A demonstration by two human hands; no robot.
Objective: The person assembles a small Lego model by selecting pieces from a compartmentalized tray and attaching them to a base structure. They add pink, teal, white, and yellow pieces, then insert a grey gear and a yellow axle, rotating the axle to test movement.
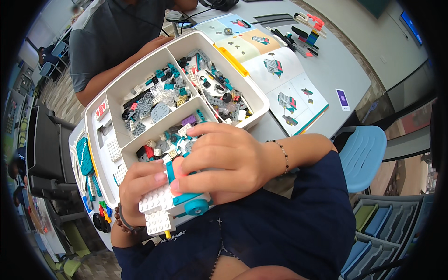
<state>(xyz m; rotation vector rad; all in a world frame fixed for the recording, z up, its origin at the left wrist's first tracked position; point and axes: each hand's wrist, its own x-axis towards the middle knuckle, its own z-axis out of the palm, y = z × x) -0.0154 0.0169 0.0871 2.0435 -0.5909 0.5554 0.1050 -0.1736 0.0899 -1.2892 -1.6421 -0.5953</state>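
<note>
Close to my body I hold a building-brick model (157, 199) made of white studded bricks with teal pieces. A teal wheel (196, 207) sits on its near side, and a yellow peg (168, 234) sticks out at the bottom. My left hand (136, 187) is closed round its left side. From the right, my right hand (226, 161) grips the model, thumb and fingertips pressed at a teal strip (171, 172) on top. My right palm hides part of the model. Just beyond my hands stands a white sorting tray (164, 118) of loose bricks in several compartments.
An open picture booklet (298, 79) lies right of the tray, with a small grey wheel (228, 31) on it. Another brick build (310, 35) stands at the far right. Across the table, a person's forearm (126, 63) rests by the tray. Loose teal parts (85, 156) lie at the left.
</note>
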